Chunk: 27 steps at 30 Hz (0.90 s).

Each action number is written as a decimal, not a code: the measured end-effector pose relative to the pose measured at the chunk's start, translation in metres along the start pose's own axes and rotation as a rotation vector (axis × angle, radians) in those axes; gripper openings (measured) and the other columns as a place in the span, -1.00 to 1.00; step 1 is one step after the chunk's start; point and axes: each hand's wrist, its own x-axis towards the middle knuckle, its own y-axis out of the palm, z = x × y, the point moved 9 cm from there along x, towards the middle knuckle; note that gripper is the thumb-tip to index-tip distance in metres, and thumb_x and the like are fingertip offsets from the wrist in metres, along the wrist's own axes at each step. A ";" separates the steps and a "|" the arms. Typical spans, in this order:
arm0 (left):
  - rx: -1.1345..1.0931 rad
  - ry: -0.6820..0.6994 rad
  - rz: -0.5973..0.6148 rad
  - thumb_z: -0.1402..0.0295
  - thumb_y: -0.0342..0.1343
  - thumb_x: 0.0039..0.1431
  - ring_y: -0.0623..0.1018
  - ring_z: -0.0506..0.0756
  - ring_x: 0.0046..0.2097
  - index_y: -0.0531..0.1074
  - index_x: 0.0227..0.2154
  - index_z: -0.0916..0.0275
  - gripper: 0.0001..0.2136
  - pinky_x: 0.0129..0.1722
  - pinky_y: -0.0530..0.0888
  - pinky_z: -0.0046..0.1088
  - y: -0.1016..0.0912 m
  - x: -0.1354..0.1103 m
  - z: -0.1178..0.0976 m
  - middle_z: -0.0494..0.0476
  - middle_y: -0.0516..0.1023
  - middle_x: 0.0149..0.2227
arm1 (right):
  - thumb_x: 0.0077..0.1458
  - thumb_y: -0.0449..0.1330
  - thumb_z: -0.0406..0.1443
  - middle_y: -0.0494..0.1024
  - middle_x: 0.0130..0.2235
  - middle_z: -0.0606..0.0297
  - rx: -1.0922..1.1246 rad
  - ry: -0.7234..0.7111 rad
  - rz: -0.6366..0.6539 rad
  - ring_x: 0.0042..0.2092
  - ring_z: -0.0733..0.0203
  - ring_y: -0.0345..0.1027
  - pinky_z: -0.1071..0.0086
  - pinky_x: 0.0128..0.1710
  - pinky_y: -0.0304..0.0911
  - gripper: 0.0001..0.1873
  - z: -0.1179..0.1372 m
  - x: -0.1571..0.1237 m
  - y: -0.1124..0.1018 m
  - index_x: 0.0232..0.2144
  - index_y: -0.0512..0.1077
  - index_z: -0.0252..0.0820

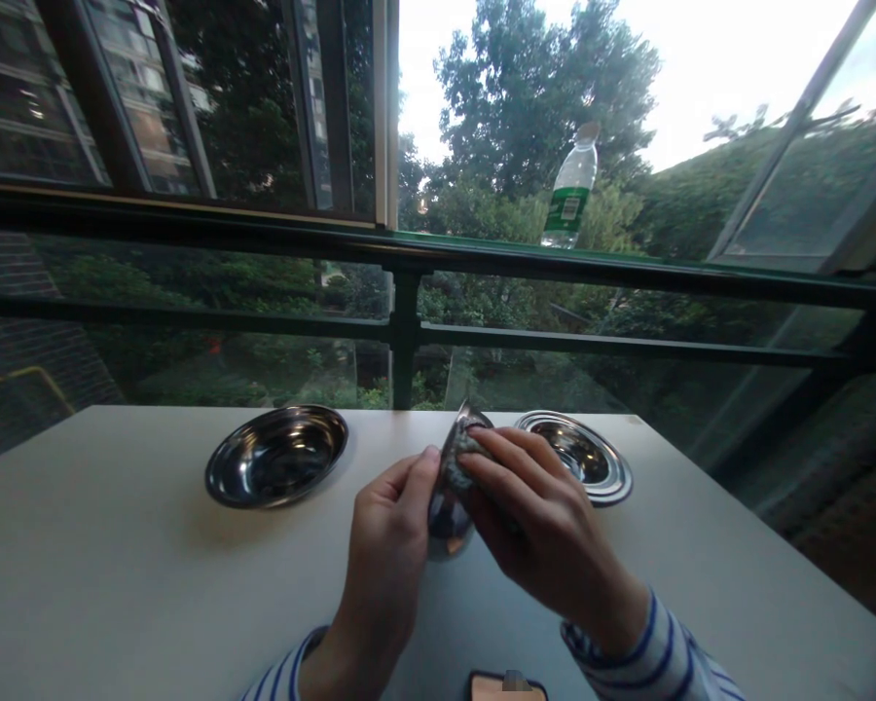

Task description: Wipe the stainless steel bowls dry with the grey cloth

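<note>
A small steel bowl [449,487] stands on edge above the white table [117,565], tilted with its underside toward my left hand. My left hand [386,550] grips it from the left, thumb on the rim. My right hand [536,516] lies over its inner side with closed fingers, pressing something small and grey that I cannot make out. Both sleeves are white with blue stripes.
A steel bowl [277,456] sits on the table at the left and a wide-rimmed steel dish [580,458] at the right. A plastic water bottle [570,190] stands on the window ledge above a dark railing [628,282]. A phone-like object [507,686] lies at the near edge.
</note>
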 end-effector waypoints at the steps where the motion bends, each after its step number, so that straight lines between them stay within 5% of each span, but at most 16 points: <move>1: 0.008 0.002 -0.002 0.20 0.14 0.02 0.35 -0.04 -0.49 0.49 -0.51 0.30 -0.76 -0.52 0.32 -0.58 -0.001 0.000 0.000 0.02 0.42 -0.53 | 0.08 0.10 -0.39 0.42 0.01 0.11 0.011 -0.012 0.017 0.04 0.00 0.20 0.08 -0.02 0.26 -0.70 0.001 0.000 0.001 -0.09 0.37 -0.24; 5: 0.049 0.039 0.000 0.22 0.13 0.03 0.36 -0.04 -0.45 0.50 -0.47 0.28 -0.79 -0.49 0.33 -0.58 -0.002 0.000 -0.003 0.02 0.43 -0.52 | 0.06 0.13 -0.37 0.42 0.01 0.16 0.037 -0.086 0.071 0.05 -0.03 0.18 0.08 -0.02 0.25 -0.70 0.009 -0.001 0.004 -0.11 0.39 -0.23; 11: 0.176 0.097 0.013 0.17 0.12 0.04 0.31 -0.07 -0.53 0.48 -0.58 0.31 -0.71 -0.55 0.30 -0.60 -0.001 -0.002 -0.010 0.02 0.40 -0.59 | 0.11 0.09 -0.40 0.42 0.00 0.09 0.005 0.060 -0.064 0.02 0.03 0.23 0.08 -0.01 0.26 -0.72 -0.011 0.000 -0.010 -0.09 0.36 -0.26; 16: 0.149 0.103 0.000 0.19 0.16 0.00 0.35 -0.06 -0.50 0.51 -0.52 0.29 -0.76 -0.53 0.31 -0.61 -0.003 -0.002 -0.010 0.01 0.44 -0.55 | 0.06 0.12 -0.41 0.43 -0.02 0.13 0.069 -0.052 0.036 0.03 0.03 0.21 0.11 0.00 0.25 -0.73 0.006 0.001 -0.005 -0.13 0.39 -0.24; 22: 0.212 0.111 0.005 0.15 0.15 0.00 0.29 -0.08 -0.56 0.41 -0.64 0.30 -0.69 -0.57 0.28 -0.61 -0.002 -0.002 -0.009 -0.02 0.37 -0.63 | 0.13 0.06 -0.40 0.44 -0.02 0.05 0.003 0.128 -0.064 0.00 0.04 0.25 0.10 -0.03 0.27 -0.74 -0.020 0.000 -0.013 -0.11 0.37 -0.27; 27: 0.207 0.095 -0.007 0.16 0.14 0.00 0.32 -0.06 -0.57 0.44 -0.59 0.30 -0.72 -0.58 0.28 -0.58 -0.003 -0.001 -0.010 -0.01 0.38 -0.63 | 0.09 0.10 -0.41 0.43 -0.01 0.13 0.072 -0.026 0.040 0.02 0.04 0.22 0.12 -0.01 0.25 -0.74 -0.003 0.001 -0.006 -0.13 0.38 -0.23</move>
